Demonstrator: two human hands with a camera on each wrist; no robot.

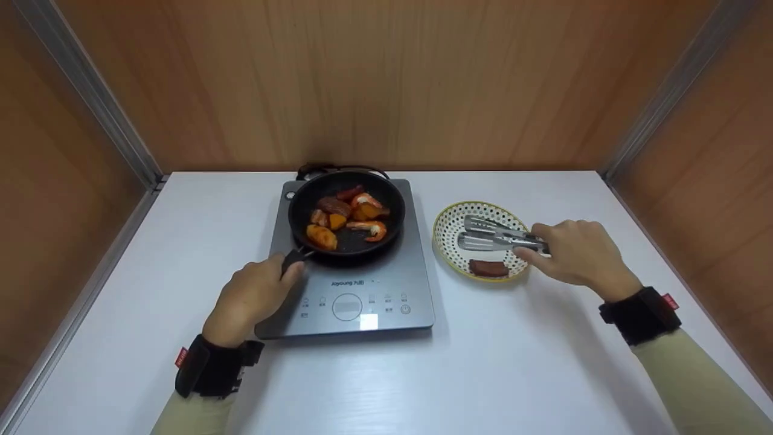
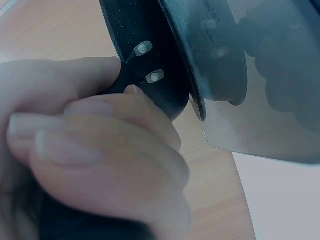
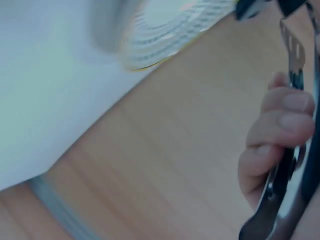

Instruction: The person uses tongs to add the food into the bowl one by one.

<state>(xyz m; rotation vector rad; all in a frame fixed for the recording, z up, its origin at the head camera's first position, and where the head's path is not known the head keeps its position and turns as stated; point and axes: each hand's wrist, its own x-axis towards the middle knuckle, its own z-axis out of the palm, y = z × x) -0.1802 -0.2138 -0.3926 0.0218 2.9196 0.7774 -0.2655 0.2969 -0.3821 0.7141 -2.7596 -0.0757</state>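
My left hand [image 1: 250,296] grips the black handle [image 1: 294,258] of a frying pan [image 1: 347,248], fingers curled round it; the left wrist view shows the pan's two rivets close to the fingers. Inside the pan lie shrimp [image 1: 368,229], a brown piece of meat [image 1: 334,206], orange chunks [image 1: 337,222] and other food. My right hand [image 1: 577,254] holds metal tongs [image 1: 492,234], fingers wrapped round their arms in the right wrist view. The slotted tong ends stand apart over a white dotted plate [image 1: 450,251] with a yellow rim. A brown meat strip [image 1: 488,268] lies on its near side.
The pan stands on a grey induction cooker [image 1: 386,275] with a touch panel at its front. A black cable [image 1: 314,170] runs behind it. Wooden panels [image 1: 386,84] close off the back and both sides of the white table [image 1: 386,380].
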